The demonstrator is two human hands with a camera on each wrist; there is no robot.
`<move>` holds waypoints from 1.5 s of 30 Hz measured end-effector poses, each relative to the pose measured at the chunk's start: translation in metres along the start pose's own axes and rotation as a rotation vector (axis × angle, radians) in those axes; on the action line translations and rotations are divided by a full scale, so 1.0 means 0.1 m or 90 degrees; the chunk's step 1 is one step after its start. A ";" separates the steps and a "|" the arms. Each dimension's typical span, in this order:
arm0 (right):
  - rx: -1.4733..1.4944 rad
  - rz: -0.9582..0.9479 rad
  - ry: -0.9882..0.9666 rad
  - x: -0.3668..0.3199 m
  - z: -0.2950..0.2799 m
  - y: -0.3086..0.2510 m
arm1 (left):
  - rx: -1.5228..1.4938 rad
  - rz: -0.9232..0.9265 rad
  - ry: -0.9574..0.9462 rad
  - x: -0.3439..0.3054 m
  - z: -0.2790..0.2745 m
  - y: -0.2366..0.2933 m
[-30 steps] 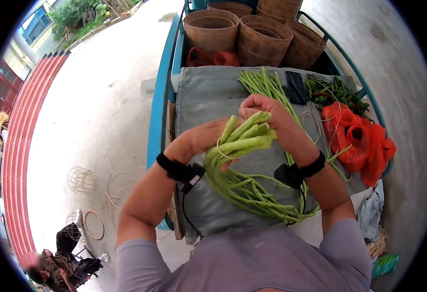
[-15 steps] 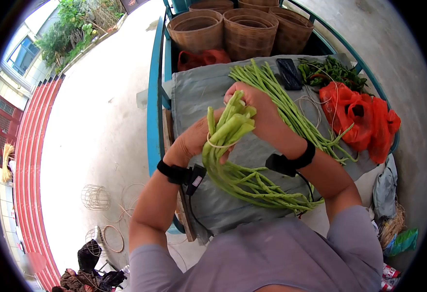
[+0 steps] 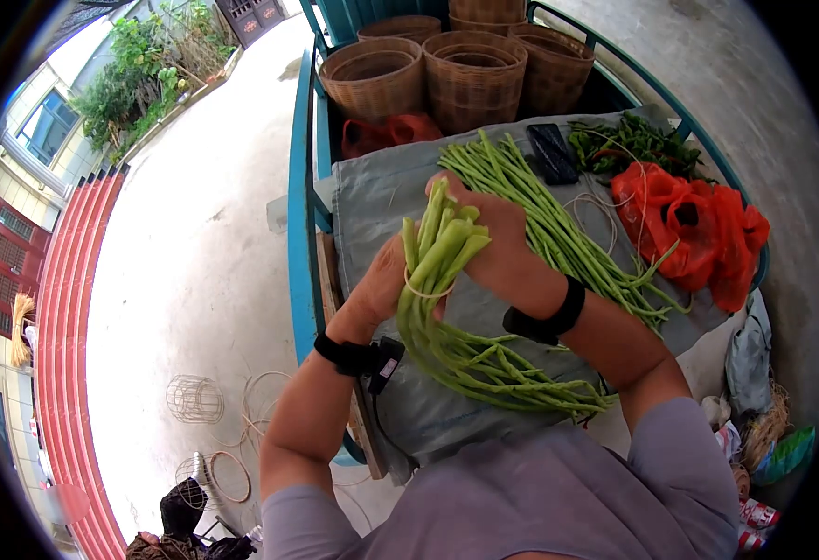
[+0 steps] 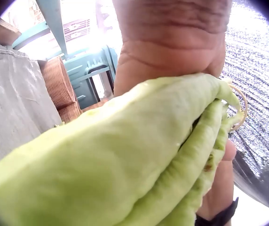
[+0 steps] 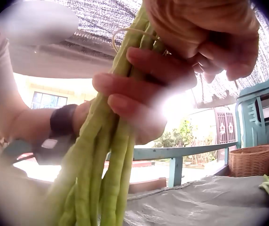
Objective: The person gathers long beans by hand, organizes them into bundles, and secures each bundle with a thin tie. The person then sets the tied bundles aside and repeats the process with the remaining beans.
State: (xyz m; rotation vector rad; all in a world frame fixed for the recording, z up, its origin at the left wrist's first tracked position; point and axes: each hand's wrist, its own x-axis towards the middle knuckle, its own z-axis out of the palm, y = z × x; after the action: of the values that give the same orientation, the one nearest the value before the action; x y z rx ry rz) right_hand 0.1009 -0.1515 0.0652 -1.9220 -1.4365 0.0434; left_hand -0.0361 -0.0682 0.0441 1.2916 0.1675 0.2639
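My left hand (image 3: 381, 282) grips a bunch of long green beans (image 3: 442, 245) near its thick upper end. Its fingers (image 5: 134, 92) wrap round the stalks in the right wrist view. A thin pale tie (image 3: 428, 295) circles the bunch just below that end. Beyond the top of the bunch is my right hand (image 3: 498, 229), its fingers curled close by the tie; most of its fingertips are hidden in the head view. The long tails of the bunch bend down and lie across the grey cloth (image 3: 372, 210).
More long beans (image 3: 545, 210) lie on the cloth to the right, near a black phone (image 3: 551, 154), leafy greens (image 3: 629, 145) and a red plastic bag (image 3: 694, 229). Wicker baskets (image 3: 475, 79) stand at the back of the blue cart. Wire frames (image 3: 195, 399) lie on the ground at left.
The head view has shifted. The bunch's thick end has turned from pointing right to pointing more upward, and my right hand has moved round its far side. My left hand keeps its grip.
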 end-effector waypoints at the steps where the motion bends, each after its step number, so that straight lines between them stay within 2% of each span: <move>1: 0.057 -0.017 0.019 -0.02 0.01 0.01 | -0.010 0.007 0.003 0.00 -0.03 -0.03; 2: 0.115 -0.032 0.037 -0.03 0.04 0.02 | -0.022 0.012 0.007 -0.01 -0.04 -0.05; 4: 0.120 -0.121 0.131 0.00 0.22 0.15 | 0.184 0.095 0.044 -0.02 -0.04 -0.06; 5: 0.122 -0.167 0.180 0.02 0.29 0.20 | 0.189 0.086 0.038 -0.02 -0.06 -0.04; 8: -0.001 -0.172 0.139 0.05 0.31 0.23 | 0.091 0.011 -0.005 -0.05 -0.13 0.04; 9: 0.025 -0.168 0.136 0.05 0.37 0.28 | 0.082 0.006 -0.013 -0.06 -0.14 0.04; 11: 0.040 -0.161 0.133 0.05 0.44 0.33 | 0.238 0.110 0.009 -0.04 -0.13 -0.04; 13: -0.016 -0.149 0.137 0.03 0.37 0.21 | 0.220 0.112 0.020 -0.03 -0.13 -0.07; 15: -0.073 -0.147 0.136 0.03 0.33 0.16 | 0.030 0.009 0.011 -0.01 -0.14 -0.07; 18: -0.075 -0.144 0.122 0.02 0.33 0.14 | -0.206 -0.079 0.040 0.01 -0.14 -0.09; 21: -0.040 -0.110 0.120 0.00 0.29 0.05 | -0.165 -0.068 0.063 0.01 -0.10 -0.07; 24: -0.046 -0.068 0.105 0.00 0.28 -0.01 | -0.152 -0.059 0.004 0.02 -0.18 -0.14; 27: -0.024 -0.010 0.091 -0.01 0.27 -0.07 | -0.254 -0.074 -0.036 0.04 -0.30 -0.28; 30: -0.005 0.044 0.109 -0.01 0.30 -0.11 | -0.253 -0.063 -0.055 0.04 -0.31 -0.30; 35: 0.043 0.077 0.116 -0.02 0.32 -0.07 | -0.251 -0.062 -0.005 0.04 -0.24 -0.19; 38: 0.059 0.059 0.031 -0.08 0.17 -0.04 | -0.173 -0.052 0.048 0.03 -0.28 -0.15; 41: 0.265 0.021 -0.072 -0.09 0.17 0.28 | -0.053 -0.026 0.089 0.02 -0.17 -0.07; 44: 0.492 0.237 -0.324 -0.02 -0.25 0.24 | -0.047 -0.034 0.091 0.03 -0.10 -0.02; 45: 0.538 0.278 -0.339 -0.01 -0.28 0.26 | -0.063 -0.043 0.087 0.04 -0.10 -0.02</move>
State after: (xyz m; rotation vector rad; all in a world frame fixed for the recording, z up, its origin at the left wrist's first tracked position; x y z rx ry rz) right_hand 0.1338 -0.1701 0.0706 -1.4837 -1.0000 1.2351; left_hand -0.0350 -0.0584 0.0392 1.1678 0.3103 0.2985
